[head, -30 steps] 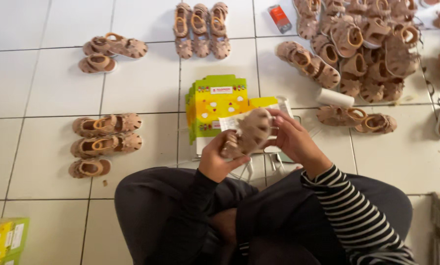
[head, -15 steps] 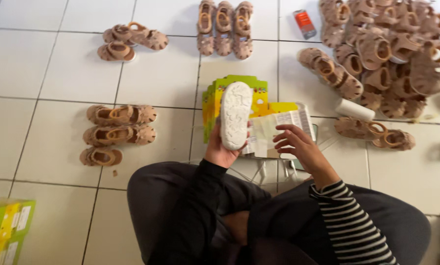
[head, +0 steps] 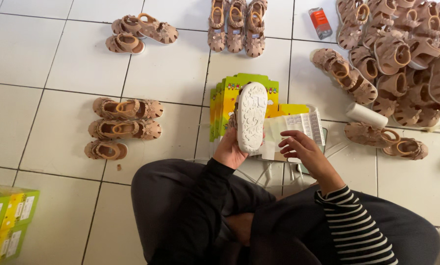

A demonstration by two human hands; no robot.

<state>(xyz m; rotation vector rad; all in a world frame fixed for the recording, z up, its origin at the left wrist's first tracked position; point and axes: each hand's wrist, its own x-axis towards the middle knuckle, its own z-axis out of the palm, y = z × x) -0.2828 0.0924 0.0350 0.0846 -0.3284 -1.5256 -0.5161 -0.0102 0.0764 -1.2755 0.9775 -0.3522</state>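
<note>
My right hand [head: 302, 149] has drifted off the sandal [head: 251, 117], fingers loosely spread over the label sheet [head: 298, 128]; my left hand [head: 231, 149] grips the sandal, sole up.

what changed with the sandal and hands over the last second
The left hand turned the sandal from upper-side up to sole up and holds it alone; the right hand let go and hovers over the sticker sheet. The sandals on the floor stayed put.

White tiled floor [head: 58, 64] strewn with footwear and boxes

Tan sandals [head: 124, 128] lie in small groups, a large heap [head: 406, 54] sits at the upper right, flattened yellow-green boxes [head: 230, 93] lie at centre, stacked boxes [head: 4, 221] lower left.
</note>
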